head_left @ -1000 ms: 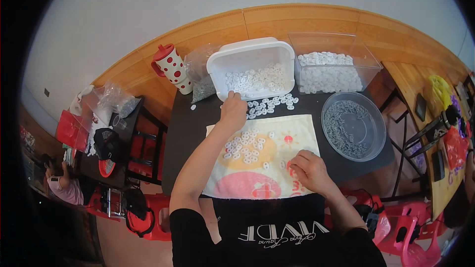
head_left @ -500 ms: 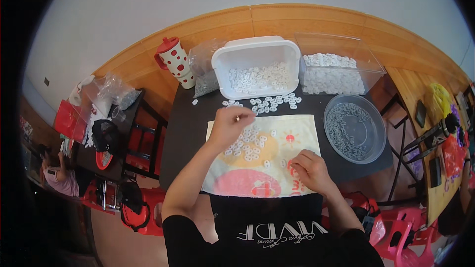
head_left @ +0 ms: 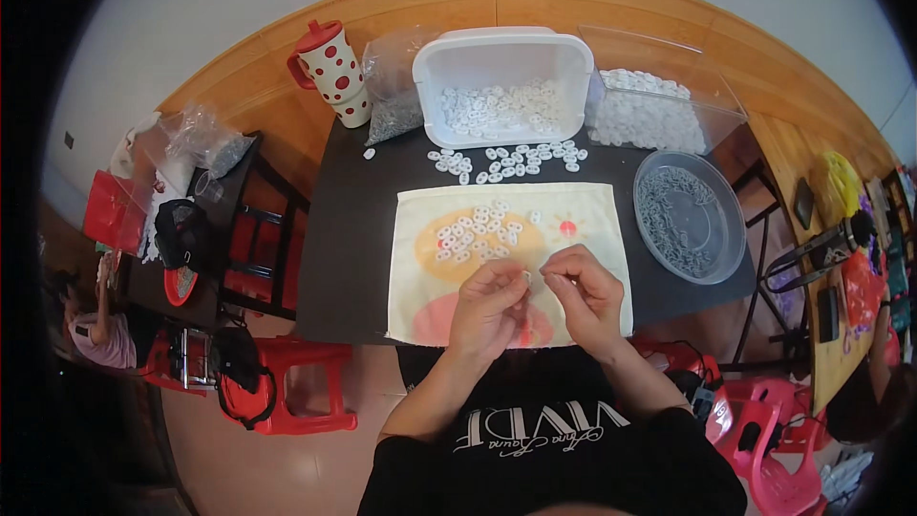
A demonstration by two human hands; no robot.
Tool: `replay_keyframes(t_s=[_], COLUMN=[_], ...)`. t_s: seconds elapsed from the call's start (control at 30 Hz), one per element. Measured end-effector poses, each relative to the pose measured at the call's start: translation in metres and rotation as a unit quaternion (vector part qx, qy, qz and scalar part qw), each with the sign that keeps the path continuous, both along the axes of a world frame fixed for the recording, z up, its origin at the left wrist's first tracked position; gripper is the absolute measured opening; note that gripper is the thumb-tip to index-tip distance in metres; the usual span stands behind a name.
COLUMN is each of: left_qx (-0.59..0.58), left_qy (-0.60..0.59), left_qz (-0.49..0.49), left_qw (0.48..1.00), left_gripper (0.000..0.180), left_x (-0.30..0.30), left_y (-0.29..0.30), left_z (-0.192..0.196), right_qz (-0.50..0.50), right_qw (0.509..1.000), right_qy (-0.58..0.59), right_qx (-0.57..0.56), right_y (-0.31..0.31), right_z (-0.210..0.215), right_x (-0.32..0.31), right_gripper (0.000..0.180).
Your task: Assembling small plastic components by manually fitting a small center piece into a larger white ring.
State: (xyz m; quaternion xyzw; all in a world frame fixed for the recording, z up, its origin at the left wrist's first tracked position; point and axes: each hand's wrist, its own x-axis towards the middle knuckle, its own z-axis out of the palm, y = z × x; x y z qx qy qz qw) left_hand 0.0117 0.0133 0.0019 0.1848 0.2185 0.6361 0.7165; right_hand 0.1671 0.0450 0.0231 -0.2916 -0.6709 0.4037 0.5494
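Note:
My left hand (head_left: pixel 489 308) is closed in a pinch over the near part of a cream printed towel (head_left: pixel 592 205). A small white oval piece (head_left: pixel 527 277) shows at its fingertips. Just to the right, my right hand (head_left: pixel 587 298) pinches too, its fingertips close to the left ones but apart from them; whatever they hold is too small to make out. Beyond the hands, several white two-holed oval pieces (head_left: pixel 475 234) lie loose on the towel. More oval pieces (head_left: pixel 516 164) are scattered on the dark table (head_left: pixel 344 229) behind it.
At the back stand a white tub (head_left: pixel 506 38) of oval pieces, a clear box (head_left: pixel 659 110) of white pieces, a bag (head_left: pixel 394 115) of small grey parts and a spotted tumbler (head_left: pixel 336 76). A clear round tub (head_left: pixel 712 229) on the right holds grey screw-like parts. Another person (head_left: pixel 105 330) sits far left.
My left hand has come back from the towel's far edge to its near part. My right hand has moved slightly left, and both fingertips now meet closely. The whole view has shifted.

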Motion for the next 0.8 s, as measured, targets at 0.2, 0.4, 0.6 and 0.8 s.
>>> replay_keyframes(t_s=[0.2,0.4,0.6,0.8], left_qx=[0.032,0.057,0.069,0.070], left_qy=[0.042,0.107,0.137,0.169], left_qz=[0.022,0.069,0.091,0.115], left_qw=[0.998,0.990,0.984,0.976], left_gripper=[0.021,0.021,0.021,0.017], left_x=[0.003,0.003,0.001,0.001], left_y=[-0.006,-0.011,-0.013,-0.014], left_z=[-0.001,0.001,0.002,-0.004], right_qz=[0.009,0.036,0.038,0.009], right_qw=[0.996,0.994,0.996,1.000], right_qy=[0.055,0.063,0.043,-0.012], right_qx=[-0.065,-0.081,-0.067,-0.012], right_y=[-0.007,-0.010,-0.011,-0.009], right_z=[-0.007,-0.008,-0.007,-0.005], right_x=[-0.011,-0.012,-0.015,-0.017], right_gripper=[0.004,0.004,0.005,0.006])
